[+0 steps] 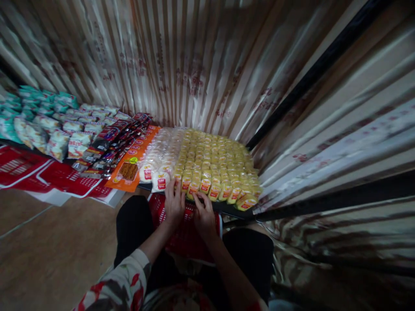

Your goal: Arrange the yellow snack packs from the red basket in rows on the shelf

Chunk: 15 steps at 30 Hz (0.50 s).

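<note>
Left hand [175,203] of the person is to the right of the orange pouch [129,171], with its fingertips at the front of the yellow-wrapped packets [215,166]. Right hand [205,216] is farther to the right of this pouch, its fingers bent at the lower front of the same packets. For both hands, I cannot tell whether the fingers are pinching a packet or only touching. These packets stand in close rows to the right of the pouch, with white packets [161,178] between. Dark glossy packets [108,144] lie directly left of the pouch.
</note>
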{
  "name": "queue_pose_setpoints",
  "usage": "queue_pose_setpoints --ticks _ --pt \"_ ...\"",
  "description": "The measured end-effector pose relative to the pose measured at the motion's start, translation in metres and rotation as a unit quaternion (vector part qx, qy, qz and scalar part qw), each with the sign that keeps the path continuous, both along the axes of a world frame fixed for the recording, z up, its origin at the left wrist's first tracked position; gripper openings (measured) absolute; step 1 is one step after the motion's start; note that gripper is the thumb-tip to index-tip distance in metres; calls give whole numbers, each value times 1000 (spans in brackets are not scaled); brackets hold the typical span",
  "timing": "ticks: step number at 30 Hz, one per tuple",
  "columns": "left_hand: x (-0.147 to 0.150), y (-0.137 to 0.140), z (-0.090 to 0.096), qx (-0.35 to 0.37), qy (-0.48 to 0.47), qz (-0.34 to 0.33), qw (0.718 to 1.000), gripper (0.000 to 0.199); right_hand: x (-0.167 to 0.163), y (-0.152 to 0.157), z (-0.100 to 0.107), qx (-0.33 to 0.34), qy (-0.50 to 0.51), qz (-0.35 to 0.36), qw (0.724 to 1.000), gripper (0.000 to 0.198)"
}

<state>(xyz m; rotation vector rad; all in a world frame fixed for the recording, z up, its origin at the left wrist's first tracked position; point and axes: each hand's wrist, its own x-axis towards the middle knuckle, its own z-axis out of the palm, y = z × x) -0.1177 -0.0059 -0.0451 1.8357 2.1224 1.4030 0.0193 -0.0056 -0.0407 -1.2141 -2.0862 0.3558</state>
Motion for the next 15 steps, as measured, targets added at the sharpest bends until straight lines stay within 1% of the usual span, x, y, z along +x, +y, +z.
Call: queue_pose_setpoints --ticks 3,8,12,15 --pt "-2 -1 -2 1 -1 -12 1000 39 0 0 -1 6 -14 0 1000 51" --pt "-3 -2 -3 -3 -21 -10 1000 42 0 0 -1 12 -15 1 1000 53" --pt "-4 -1 -3 -9 -11 -13 1000 42 2 0 1 -1 -14 10 1000 56" --pt "-5 -5 1 -11 -2 -22 1000 40 1 -2 1 -11 -12 9 1000 54"
